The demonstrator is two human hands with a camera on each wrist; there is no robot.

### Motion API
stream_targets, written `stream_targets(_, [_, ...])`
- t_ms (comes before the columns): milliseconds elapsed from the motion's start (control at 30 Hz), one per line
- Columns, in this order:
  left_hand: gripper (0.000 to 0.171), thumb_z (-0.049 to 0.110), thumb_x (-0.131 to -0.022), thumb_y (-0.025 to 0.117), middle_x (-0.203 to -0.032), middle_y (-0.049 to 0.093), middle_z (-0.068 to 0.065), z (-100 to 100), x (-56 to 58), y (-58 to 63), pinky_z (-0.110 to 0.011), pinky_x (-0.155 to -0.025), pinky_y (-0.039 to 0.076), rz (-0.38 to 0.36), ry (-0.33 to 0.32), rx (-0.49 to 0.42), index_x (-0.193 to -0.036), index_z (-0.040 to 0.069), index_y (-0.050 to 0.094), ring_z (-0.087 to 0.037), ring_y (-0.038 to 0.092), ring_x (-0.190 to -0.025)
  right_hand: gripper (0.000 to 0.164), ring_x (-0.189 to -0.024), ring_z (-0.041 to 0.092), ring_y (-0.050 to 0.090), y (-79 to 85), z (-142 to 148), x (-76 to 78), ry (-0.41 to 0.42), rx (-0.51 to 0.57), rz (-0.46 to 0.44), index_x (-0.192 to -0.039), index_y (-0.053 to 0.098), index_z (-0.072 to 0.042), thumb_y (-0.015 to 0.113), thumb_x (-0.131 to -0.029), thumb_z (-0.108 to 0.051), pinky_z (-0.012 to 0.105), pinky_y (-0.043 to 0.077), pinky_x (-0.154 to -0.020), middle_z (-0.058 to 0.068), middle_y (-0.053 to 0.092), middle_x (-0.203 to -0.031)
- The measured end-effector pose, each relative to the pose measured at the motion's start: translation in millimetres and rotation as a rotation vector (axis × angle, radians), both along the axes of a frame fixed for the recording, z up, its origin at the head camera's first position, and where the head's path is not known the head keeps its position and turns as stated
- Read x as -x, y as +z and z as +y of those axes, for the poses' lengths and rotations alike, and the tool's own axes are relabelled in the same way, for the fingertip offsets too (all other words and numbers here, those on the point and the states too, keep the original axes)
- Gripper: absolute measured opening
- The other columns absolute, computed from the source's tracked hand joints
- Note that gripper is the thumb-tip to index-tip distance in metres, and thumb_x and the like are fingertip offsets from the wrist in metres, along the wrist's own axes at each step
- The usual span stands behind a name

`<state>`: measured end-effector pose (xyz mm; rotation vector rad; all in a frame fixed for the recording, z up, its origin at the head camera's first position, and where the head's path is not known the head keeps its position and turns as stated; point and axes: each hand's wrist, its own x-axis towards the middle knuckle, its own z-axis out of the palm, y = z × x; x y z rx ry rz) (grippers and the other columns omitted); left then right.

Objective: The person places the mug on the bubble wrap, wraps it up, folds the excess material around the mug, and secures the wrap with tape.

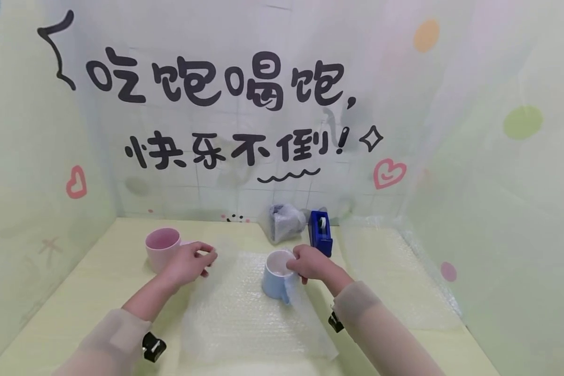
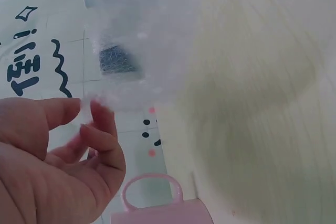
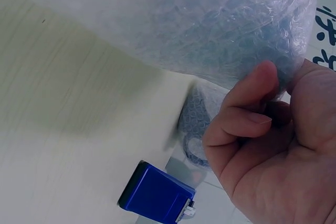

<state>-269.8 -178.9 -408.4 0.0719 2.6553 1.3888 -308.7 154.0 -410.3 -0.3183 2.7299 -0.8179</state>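
A light blue mug (image 1: 275, 282) stands upright on a sheet of bubble wrap (image 1: 235, 318) spread over the table. My right hand (image 1: 312, 262) pinches the sheet's right edge, raised against the mug's side. In the right wrist view, the lifted bubble wrap (image 3: 210, 30) runs up from between my thumb and forefinger. My left hand (image 1: 190, 262) pinches the left edge between thumb and fingertip, as the left wrist view shows with the bubble wrap (image 2: 157, 40) hanging from that hand (image 2: 68, 156). Close beside it, a pink mug (image 1: 162, 256) stands at the left.
Behind the blue mug sits a bubble-wrapped bundle (image 1: 284, 223), with a blue tape dispenser (image 1: 320, 232) to its right. Another sheet of bubble wrap (image 1: 395, 277) lies along the table's right side. A printed wall covering (image 1: 235, 198) closes off the back.
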Motion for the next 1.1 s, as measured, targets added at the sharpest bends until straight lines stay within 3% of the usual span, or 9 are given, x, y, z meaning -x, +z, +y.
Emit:
stream_targets(133, [0.032, 0.021, -0.109, 0.057, -0.107, 0.075, -0.016, 6, 7.6, 6.2, -0.032, -0.070, 0.055, 0.037, -0.012, -0.062, -0.124, -0.004, 0.070, -0.021, 0.067, -0.086, 0.020, -0.063, 0.032, 0.073, -1.4, 1, 0.9, 0.003, -0.003, 0.001, -0.083, 0.053, -0.010, 0.064, -0.099, -0.016, 0.026, 0.041, -0.055, 0.002, 0.059, -0.066])
stream_targets(300, [0.029, 0.021, -0.110, 0.057, -0.115, 0.077, -0.017, 22, 10.9, 20.4, -0.031, -0.074, 0.061, 0.072, -0.045, -0.200, -0.119, -0.003, 0.070, -0.020, 0.068, -0.091, 0.021, -0.065, 0.033, 0.073, 0.7, 0, 1.6, 0.001, -0.008, 0.000, -0.084, 0.053, -0.010, 0.063, -0.100, -0.017, 0.027, 0.042, -0.055, 0.002, 0.060, -0.067])
stream_targets(433, [0.025, 0.017, -0.111, 0.059, -0.123, 0.080, -0.020, 47, 9.5, 25.9, -0.029, -0.075, 0.064, 0.078, -0.141, -0.309, -0.118, -0.004, 0.069, -0.015, 0.072, -0.091, 0.022, -0.064, 0.032, 0.072, 0.6, 0, 0.5, -0.010, -0.002, -0.006, -0.083, 0.053, -0.010, 0.064, -0.101, -0.018, 0.027, 0.042, -0.055, 0.002, 0.059, -0.067])
stream_targets(533, [0.024, 0.018, -0.112, 0.061, -0.115, 0.083, -0.018, 66, 8.0, 24.3, -0.029, -0.072, 0.063, 0.100, -0.226, -0.318, -0.118, -0.003, 0.069, -0.014, 0.072, -0.088, 0.023, -0.063, 0.032, 0.072, -0.6, 0, -1.0, -0.010, 0.007, -0.002, -0.082, 0.053, -0.010, 0.064, -0.101, -0.018, 0.026, 0.041, -0.054, 0.002, 0.059, -0.065])
stream_targets(700, [0.021, 0.024, -0.111, 0.065, -0.097, 0.082, -0.006, 93, 6.5, 16.2, -0.029, -0.074, 0.055, 0.194, -0.322, -0.197, -0.114, 0.005, 0.074, -0.016, 0.069, -0.087, 0.023, -0.065, 0.035, 0.073, -3.3, 1, -2.4, -0.009, 0.012, -0.004, -0.082, 0.052, -0.010, 0.064, -0.100, -0.019, 0.026, 0.041, -0.054, 0.002, 0.059, -0.064])
stream_targets(900, [0.025, 0.026, -0.114, 0.058, -0.119, 0.080, -0.005, 107, 2.7, 2.0, -0.042, -0.101, 0.055, 0.307, -0.480, 0.002, -0.121, 0.010, 0.077, -0.023, 0.069, -0.118, 0.023, -0.061, 0.035, 0.072, -6.2, 2, -1.8, 0.039, 0.026, 0.022, -0.079, 0.052, -0.012, 0.061, -0.099, -0.005, 0.026, 0.044, -0.052, 0.002, 0.057, -0.066])
stream_targets(1000, [0.032, 0.007, -0.111, 0.050, -0.133, 0.076, -0.007, 106, 0.9, -2.7, -0.053, -0.114, 0.045, 0.385, -0.557, 0.142, -0.131, 0.008, 0.075, -0.032, 0.062, -0.134, 0.026, -0.061, 0.037, 0.072, -6.4, 2, -0.9, 0.057, 0.042, 0.034, -0.077, 0.051, -0.012, 0.058, -0.097, 0.002, 0.024, 0.044, -0.050, 0.002, 0.056, -0.066])
stream_targets(1100, [0.055, -0.013, -0.097, 0.045, -0.144, 0.072, -0.007, 103, 0.7, -5.1, -0.062, -0.117, 0.036, 0.460, -0.622, 0.309, -0.141, 0.009, 0.071, -0.037, 0.054, -0.148, 0.029, -0.066, 0.041, 0.074, -4.8, 2, -0.8, 0.030, 0.038, 0.016, -0.077, 0.048, -0.012, 0.060, -0.102, -0.003, 0.025, 0.042, -0.051, 0.003, 0.057, -0.065])
